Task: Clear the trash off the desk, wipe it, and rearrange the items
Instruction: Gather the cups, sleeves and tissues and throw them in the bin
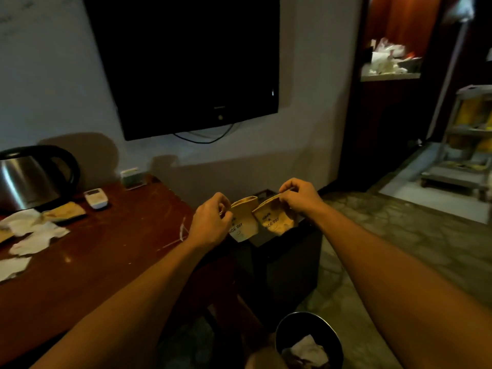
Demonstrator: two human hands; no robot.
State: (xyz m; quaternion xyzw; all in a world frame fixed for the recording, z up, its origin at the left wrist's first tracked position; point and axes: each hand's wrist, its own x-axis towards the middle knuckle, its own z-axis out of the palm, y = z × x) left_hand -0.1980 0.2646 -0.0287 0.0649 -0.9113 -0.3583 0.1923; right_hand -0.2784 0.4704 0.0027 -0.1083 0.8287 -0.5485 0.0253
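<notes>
Head view, nearest first: below the hands and close to the person stands a round bin (308,342) with a crumpled tissue (310,350) already in it. Both forearms reach forward over it. The left hand (210,222) pinches the rim of one flattened paper cup (243,222) between curled fingers and thumb, and the right hand (300,198) pinches the rim of a second cup (274,219) the same way; both cups hang below the fingertips, touching or nearly touching each other, printed sides facing the camera. Under and just beyond the cups is a dark box (287,257), beside the desk's end; I cannot tell whether it is a second bin or a cabinet.

Left of the left hand lies the desk (111,251). Well off to the left of the fingers, torn napkins (37,235) are scattered on the wood, with a flattened brown wrapper or packet (65,211) just behind them. Farther back sit a small white remote (95,198), a kettle (32,177) and a small card holder (131,178). A TV (191,62) hangs on the wall beyond.

Risks, as I judge them: the cups are held over the dark box rather than straight above the round bin, so releasing them here could leave them on its top or on the floor. Each grip is a light pinch on thin crushed paper, so a cup could slip early. Any dregs inside could drip on the desk edge. The napkins are light and could be swept to the floor by a passing arm.
</notes>
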